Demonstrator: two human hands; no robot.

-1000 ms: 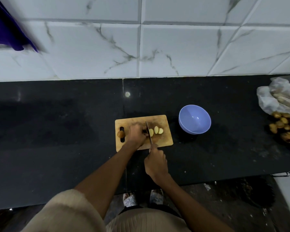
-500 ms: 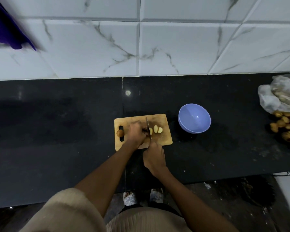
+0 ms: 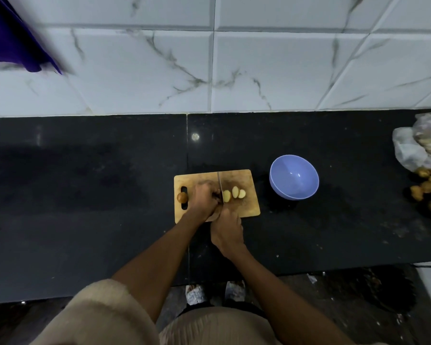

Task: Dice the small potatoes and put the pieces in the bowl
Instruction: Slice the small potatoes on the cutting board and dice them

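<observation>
Looking down, we see a wooden cutting board (image 3: 239, 179) on the black table (image 3: 85, 195), with a light blue bowl (image 3: 294, 176) standing just to its right, apart from it. Our left hand (image 3: 203, 199) rests on the board with its fingers (image 3: 213, 192) curled over a potato that is mostly hidden under them. Our right hand (image 3: 225, 231) grips the handle of a knife (image 3: 220, 185), fingers closed around it; the blade runs away from us across the board, right beside the left hand's fingertips. Just right of the blade lie three pale cut potato slices (image 3: 234, 193), close together on the board. One whole small potato (image 3: 182, 196) sits at the board's left end, by the handle slot. At the far right of the table we see a heap of small potatoes (image 3: 427, 186) beside a crumpled plastic bag (image 3: 413, 148). The bowl looks bare inside.
</observation>
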